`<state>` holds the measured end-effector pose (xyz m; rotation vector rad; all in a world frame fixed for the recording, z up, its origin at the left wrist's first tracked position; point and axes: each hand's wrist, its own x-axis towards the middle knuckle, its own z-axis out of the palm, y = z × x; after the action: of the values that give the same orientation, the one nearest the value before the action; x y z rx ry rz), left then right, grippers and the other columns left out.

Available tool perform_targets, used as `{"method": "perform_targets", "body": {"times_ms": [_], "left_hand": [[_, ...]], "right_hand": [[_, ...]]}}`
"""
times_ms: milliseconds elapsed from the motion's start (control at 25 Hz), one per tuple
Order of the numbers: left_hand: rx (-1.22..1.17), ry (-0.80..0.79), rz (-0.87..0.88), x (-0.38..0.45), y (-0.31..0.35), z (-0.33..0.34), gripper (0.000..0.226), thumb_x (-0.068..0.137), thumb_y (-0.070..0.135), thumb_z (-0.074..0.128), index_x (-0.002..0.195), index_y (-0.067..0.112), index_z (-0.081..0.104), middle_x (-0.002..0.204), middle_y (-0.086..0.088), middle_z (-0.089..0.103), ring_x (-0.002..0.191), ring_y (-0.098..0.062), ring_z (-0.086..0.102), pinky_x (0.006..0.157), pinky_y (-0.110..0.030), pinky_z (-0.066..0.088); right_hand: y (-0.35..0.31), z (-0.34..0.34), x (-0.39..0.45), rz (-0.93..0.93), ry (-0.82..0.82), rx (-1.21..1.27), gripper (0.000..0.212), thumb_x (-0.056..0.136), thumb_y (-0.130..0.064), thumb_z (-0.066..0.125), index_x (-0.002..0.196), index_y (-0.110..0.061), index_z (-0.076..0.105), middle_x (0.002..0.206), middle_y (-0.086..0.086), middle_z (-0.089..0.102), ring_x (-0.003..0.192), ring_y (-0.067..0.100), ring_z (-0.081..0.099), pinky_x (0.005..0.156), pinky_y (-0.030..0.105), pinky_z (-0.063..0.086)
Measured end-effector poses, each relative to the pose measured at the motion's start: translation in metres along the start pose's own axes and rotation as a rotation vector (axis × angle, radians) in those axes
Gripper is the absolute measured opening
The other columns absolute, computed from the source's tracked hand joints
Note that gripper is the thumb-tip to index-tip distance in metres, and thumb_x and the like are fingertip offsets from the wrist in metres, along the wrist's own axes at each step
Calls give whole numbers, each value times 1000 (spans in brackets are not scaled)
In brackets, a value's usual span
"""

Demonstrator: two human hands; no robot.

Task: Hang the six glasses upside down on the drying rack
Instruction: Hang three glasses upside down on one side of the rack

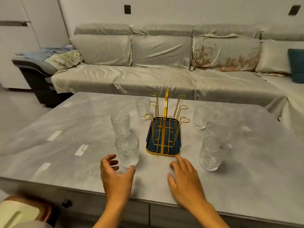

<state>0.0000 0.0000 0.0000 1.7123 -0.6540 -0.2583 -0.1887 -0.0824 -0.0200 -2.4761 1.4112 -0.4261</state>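
Note:
A gold wire drying rack (166,119) on a dark blue tray (176,146) stands mid-table, its looped arms bare. Clear ribbed glasses stand upright around it: three on the left, near (127,149), middle (120,123) and far (142,108), and three on the right, near (211,153), middle (215,130) and far (200,116). My left hand (115,173) is open, fingers curved just short of the near left glass, not touching it. My right hand (184,176) hovers flat and open in front of the tray.
The grey table (74,122) carries a few white stickers (81,150) on its left part. A long covered sofa (161,68) runs behind it. A wooden stool with a pale cushion (19,211) sits at the lower left.

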Motion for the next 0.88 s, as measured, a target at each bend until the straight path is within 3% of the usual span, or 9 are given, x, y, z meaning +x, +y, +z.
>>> {"method": "perform_targets", "body": {"times_ms": [80,160,280,360,440,560,680,880], "left_hand": [[43,-2,-20,14,-1,-4,89,60,15,87,131,31,35,126,-5,46,109,-25,48,90,-45,45],[50,-131,-49,30,-4,-5,100,59,18,89,139,28,29,134,-4,46,119,-27,47,97,-49,43],[21,-364,-34,49,-10,-4,79,58,24,90,123,35,47,118,7,62,108,-21,60,81,-34,52],[38,-434,-11,59,-10,-9,70,53,31,91,111,37,51,107,12,65,99,-15,64,71,-23,50],[42,-405,7,68,-5,-15,70,51,37,92,109,32,52,106,8,64,94,-13,63,67,-22,50],[-88,-279,32,80,15,-26,73,46,42,91,110,26,59,106,-4,67,89,-19,66,69,-30,54],[-258,-264,101,94,54,-40,80,42,46,90,115,35,59,109,-6,68,91,-23,68,74,-37,58],[-153,-288,338,118,125,-36,68,52,57,86,111,42,56,106,11,65,86,-3,65,63,-19,55]], "right_hand": [[-7,1,7,34,47,9,49,93,-52,26,136,-31,32,159,-7,8,144,19,1,114,38,7],[-11,2,13,60,20,4,57,92,-57,25,143,-32,22,160,-9,3,144,19,-3,114,39,3],[-4,7,17,98,12,-23,65,91,-62,20,147,-34,7,160,-9,4,145,19,-1,113,36,0],[-2,9,19,111,24,-62,68,90,-63,15,148,-33,0,160,-7,5,145,19,0,113,35,0],[-5,11,22,140,40,-78,70,89,-64,11,149,-30,-2,160,-5,4,145,19,0,112,34,-3],[-4,13,23,179,44,-85,73,89,-66,11,149,-27,-3,160,-4,1,145,17,-3,109,31,-7],[-3,15,23,190,41,-97,74,89,-66,10,149,-26,-4,160,-4,0,145,18,-4,109,31,-7],[-4,13,24,181,42,-101,73,89,-65,11,149,-27,-4,160,-4,2,145,18,-3,112,33,-3]]}}
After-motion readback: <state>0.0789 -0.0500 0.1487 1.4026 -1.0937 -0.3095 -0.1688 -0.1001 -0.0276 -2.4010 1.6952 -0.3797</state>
